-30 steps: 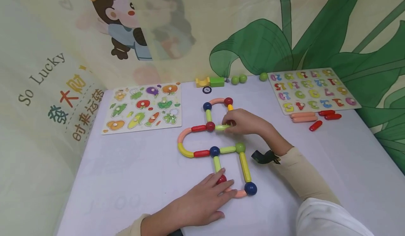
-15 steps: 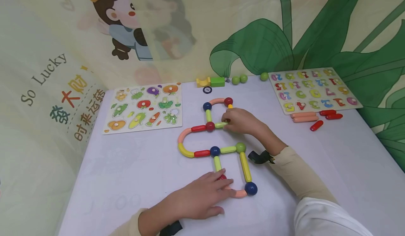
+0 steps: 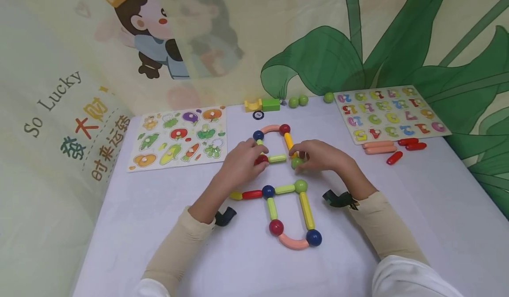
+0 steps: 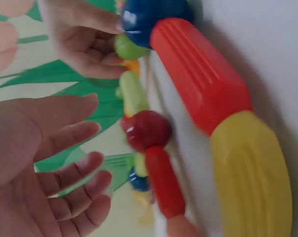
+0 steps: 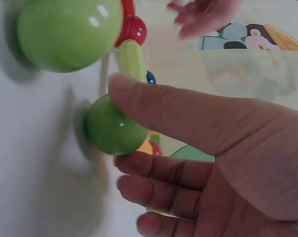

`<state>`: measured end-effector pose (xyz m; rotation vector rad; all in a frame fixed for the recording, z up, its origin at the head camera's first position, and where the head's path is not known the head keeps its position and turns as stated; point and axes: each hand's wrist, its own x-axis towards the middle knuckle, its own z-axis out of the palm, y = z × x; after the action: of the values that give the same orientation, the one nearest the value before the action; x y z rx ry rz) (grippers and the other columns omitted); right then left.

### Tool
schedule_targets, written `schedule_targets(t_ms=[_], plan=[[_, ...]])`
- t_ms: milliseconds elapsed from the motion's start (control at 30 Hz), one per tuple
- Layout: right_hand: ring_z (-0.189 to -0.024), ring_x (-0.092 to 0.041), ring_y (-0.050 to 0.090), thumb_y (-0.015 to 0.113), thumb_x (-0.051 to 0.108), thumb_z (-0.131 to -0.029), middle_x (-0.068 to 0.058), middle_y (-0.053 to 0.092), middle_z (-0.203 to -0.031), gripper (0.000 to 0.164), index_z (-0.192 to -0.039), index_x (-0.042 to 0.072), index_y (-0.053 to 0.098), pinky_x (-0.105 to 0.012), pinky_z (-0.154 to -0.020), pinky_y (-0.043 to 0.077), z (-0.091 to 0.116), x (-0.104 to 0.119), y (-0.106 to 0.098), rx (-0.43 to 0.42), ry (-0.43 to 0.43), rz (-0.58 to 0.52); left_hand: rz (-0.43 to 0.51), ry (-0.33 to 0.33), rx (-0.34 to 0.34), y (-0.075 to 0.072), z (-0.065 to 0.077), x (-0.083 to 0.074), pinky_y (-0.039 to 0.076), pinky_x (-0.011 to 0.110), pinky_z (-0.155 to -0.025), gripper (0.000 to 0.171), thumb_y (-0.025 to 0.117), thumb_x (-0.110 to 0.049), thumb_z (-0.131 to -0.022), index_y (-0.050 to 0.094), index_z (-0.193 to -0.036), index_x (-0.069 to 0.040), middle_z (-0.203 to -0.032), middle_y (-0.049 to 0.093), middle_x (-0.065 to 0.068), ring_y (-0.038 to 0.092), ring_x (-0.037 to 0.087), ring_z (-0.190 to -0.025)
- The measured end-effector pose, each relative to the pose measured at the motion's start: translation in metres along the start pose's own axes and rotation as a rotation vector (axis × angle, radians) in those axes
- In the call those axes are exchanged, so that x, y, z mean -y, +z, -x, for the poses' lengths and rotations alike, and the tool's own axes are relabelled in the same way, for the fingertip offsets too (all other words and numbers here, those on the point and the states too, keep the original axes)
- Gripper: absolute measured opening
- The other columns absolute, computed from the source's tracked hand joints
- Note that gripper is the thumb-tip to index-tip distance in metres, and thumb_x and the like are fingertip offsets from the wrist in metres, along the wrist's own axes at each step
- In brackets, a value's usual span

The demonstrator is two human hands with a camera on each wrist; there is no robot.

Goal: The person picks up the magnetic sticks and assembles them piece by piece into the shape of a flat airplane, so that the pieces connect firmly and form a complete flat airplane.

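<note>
Sticks and balls of a ball-and-stick building toy form a winding outline on the table. My right hand pinches a green ball between thumb and fingers, at the lower end of a yellow-orange stick. A light green stick points from the upper red ball toward that green ball, with a small gap visible in the head view. My left hand hovers by the red ball, fingers loosely bent and apart from it in the left wrist view. It hides part of the curved left side.
The lower loop has a blue ball, a red ball and another green ball. Puzzle boards with vegetables and numbers lie at the back. Loose red sticks and pink sticks lie at right.
My left hand has left the lower red ball and moved up beside the upper one. My right hand has shifted from the light green stick to the green ball, uncovering the stick.
</note>
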<state>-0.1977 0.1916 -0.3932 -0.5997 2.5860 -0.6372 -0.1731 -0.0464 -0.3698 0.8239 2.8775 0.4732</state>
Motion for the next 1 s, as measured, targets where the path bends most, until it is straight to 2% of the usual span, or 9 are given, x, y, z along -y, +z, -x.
schedule_targets(t_ms=[133,300,567,800,1000], plan=[[-0.074,-0.017,0.053,0.077,0.023,-0.071,0.003,0.059,-0.083,0.041,-0.109,0.019,0.063,-0.026,-0.066,0.047,-0.002,-0.004,0.003,0.007,-0.023,-0.011,-0.055,-0.031,0.027,0.011,-0.017,0.004,0.042,0.022,-0.063,0.032,0.067,-0.033,-0.080,0.065,-0.110,-0.020,-0.098,0.051,0.001,0.044,0.014,-0.081],[-0.075,-0.016,0.054,0.077,0.020,-0.072,0.004,0.060,-0.083,0.041,-0.109,0.017,0.063,-0.026,-0.068,0.048,-0.002,-0.006,0.001,-0.012,-0.051,-0.023,-0.075,-0.040,0.024,0.020,-0.025,0.005,0.042,0.022,-0.062,0.026,0.066,-0.031,-0.080,0.067,-0.104,-0.021,-0.095,0.051,0.001,0.044,0.014,-0.078],[-0.077,-0.015,0.054,0.076,0.019,-0.073,0.002,0.061,-0.089,0.042,-0.112,0.013,0.063,-0.028,-0.070,0.049,-0.006,-0.012,0.000,-0.054,-0.074,-0.064,-0.047,-0.039,0.006,0.024,-0.030,0.005,0.040,0.021,-0.060,0.020,0.067,-0.027,-0.081,0.070,-0.098,-0.017,-0.087,0.050,-0.001,0.045,0.014,-0.072],[-0.078,-0.016,0.054,0.075,0.019,-0.074,0.002,0.060,-0.088,0.039,-0.111,0.016,0.064,-0.028,-0.071,0.048,-0.013,-0.021,0.004,-0.103,-0.050,-0.115,-0.036,-0.058,-0.004,0.028,-0.031,0.005,0.041,0.021,-0.060,0.019,0.066,-0.025,-0.080,0.070,-0.096,-0.017,-0.086,0.051,-0.001,0.046,0.013,-0.071],[-0.075,-0.018,0.052,0.075,0.022,-0.075,0.002,0.059,-0.084,0.040,-0.111,0.013,0.063,-0.027,-0.068,0.048,-0.019,-0.016,0.008,-0.114,-0.094,-0.155,-0.037,-0.066,-0.011,0.028,-0.030,0.005,0.042,0.021,-0.061,0.018,0.066,-0.025,-0.081,0.071,-0.096,-0.017,-0.085,0.051,-0.001,0.046,0.013,-0.072]])
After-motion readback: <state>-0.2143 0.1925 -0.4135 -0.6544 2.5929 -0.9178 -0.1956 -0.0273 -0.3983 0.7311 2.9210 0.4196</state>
